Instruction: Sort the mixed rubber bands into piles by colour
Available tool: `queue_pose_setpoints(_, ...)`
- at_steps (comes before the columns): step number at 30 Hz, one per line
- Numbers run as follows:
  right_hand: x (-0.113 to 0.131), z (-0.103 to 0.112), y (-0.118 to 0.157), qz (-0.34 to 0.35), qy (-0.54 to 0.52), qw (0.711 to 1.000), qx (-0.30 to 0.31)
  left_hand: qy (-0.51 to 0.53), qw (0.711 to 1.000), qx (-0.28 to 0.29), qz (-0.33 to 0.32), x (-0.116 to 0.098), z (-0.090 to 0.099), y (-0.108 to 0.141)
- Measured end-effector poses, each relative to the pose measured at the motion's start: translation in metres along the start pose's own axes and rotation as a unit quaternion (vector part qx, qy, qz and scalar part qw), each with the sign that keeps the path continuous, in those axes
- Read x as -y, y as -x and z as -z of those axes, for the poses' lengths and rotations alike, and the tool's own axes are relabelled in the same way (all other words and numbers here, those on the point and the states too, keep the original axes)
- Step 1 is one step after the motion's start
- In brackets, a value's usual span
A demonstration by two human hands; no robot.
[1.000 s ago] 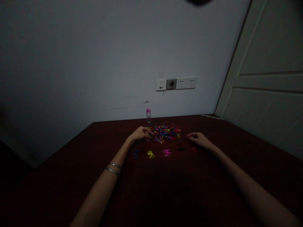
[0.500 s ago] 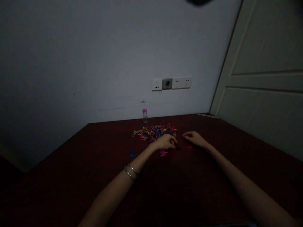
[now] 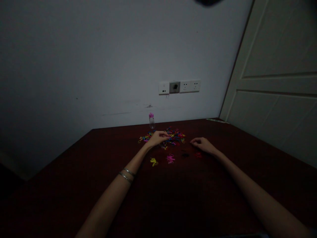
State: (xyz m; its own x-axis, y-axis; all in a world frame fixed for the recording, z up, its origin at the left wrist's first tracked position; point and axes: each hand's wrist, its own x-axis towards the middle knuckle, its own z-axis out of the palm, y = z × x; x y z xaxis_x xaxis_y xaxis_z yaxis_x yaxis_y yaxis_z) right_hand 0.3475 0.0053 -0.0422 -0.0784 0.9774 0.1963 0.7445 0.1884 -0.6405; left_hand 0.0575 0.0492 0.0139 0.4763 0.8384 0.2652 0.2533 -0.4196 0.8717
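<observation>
The pile [image 3: 176, 135] is multicoloured; 1 cluster [image 3: 154, 161] yellow; another cluster [image 3: 170, 159] pink

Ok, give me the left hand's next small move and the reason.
Probably the left hand should pinch a single piece from the mixed pile: its fingertips are at those many-coloured pieces, while a yellow group and a pink group lie separately, nearer the person. Whether it holds one now is too dark to tell.

left hand [image 3: 158, 138] at multicoloured pile [image 3: 176, 135]; right hand [image 3: 201, 144] near red pieces [image 3: 198, 155]
</observation>
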Motion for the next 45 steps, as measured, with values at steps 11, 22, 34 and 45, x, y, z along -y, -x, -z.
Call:
queue_pose_setpoints(11,0.01,0.001,0.002,0.048,0.06,0.997,-0.016,0.164,0.928,-0.311,0.123,0.074,0.113,0.034)
queue_pose_setpoints(22,0.021,0.0,-0.011,0.055,0.166,0.984,0.018,0.002,0.937,-0.322,0.135,0.093,0.128,0.047)
queue_pose_setpoints(34,0.022,-0.001,-0.018,0.054,0.152,0.986,0.031,-0.064,0.945,-0.298,0.122,0.095,0.125,0.049)
queue_pose_setpoints(45,0.024,0.01,-0.017,0.069,0.13,0.988,0.053,-0.054,0.948,-0.293,0.113,0.098,0.126,0.049)
